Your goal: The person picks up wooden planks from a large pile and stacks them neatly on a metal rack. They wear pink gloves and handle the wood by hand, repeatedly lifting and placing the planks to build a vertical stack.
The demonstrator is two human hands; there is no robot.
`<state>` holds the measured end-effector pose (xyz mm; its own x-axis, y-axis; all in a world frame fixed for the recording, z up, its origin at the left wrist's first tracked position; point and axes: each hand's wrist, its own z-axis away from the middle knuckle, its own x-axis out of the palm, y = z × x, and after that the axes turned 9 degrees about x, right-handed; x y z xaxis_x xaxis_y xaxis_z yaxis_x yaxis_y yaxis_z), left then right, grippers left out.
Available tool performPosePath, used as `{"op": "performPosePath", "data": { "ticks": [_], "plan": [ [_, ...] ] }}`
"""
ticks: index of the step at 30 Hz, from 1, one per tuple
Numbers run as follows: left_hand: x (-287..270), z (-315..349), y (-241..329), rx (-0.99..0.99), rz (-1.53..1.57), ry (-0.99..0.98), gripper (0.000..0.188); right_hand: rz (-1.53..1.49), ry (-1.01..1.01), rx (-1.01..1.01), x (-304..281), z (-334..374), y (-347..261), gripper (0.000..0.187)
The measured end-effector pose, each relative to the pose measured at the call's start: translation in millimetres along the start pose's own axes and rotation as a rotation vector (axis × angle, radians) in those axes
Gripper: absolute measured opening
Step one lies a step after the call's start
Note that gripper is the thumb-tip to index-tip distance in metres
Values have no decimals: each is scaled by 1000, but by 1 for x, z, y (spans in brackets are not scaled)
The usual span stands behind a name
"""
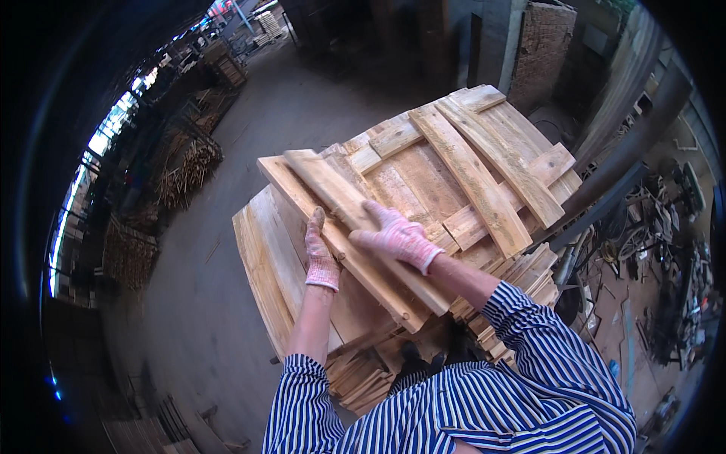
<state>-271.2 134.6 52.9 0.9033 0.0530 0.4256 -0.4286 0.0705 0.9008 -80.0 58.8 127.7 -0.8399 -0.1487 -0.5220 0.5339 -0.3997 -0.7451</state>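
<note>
Two long wooden boards lie side by side at a slant in my hands, above a broad stack of planks (276,261). My left hand (321,253), in a pinkish-white knit glove, grips the outer edge of the left board (370,281), thumb side up. My right hand (401,236), gloved alike, is closed over the right board (327,180); the undersides of both hands are hidden. Further right, two loose boards, one nearer (473,185) and one beyond it (503,163), rest across two battens on the stack.
Shorter wood pieces (359,382) are piled by my feet, with more offcuts (535,271) at the stack's near right side. Metal parts and tools (643,257) clutter the right. Bundled sticks (189,170) stand at the left, beyond a concrete floor (204,265). A brick pillar (541,53) rises behind.
</note>
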Motion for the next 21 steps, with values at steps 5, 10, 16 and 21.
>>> {"op": "performPosePath", "data": {
  "ticks": [5,10,16,21],
  "plan": [
    [0,-13,0,-191,289,-308,84,335,370,135,-35,-28,39,80],
    [-1,-12,-4,-89,100,-166,79,449,272,7,-37,-45,59,65],
    [-4,-13,-1,-155,129,-148,72,533,637,376,-123,-54,113,79],
    [-4,-12,-1,-172,162,-203,71,406,581,310,-129,-59,105,79]
  ]
}}
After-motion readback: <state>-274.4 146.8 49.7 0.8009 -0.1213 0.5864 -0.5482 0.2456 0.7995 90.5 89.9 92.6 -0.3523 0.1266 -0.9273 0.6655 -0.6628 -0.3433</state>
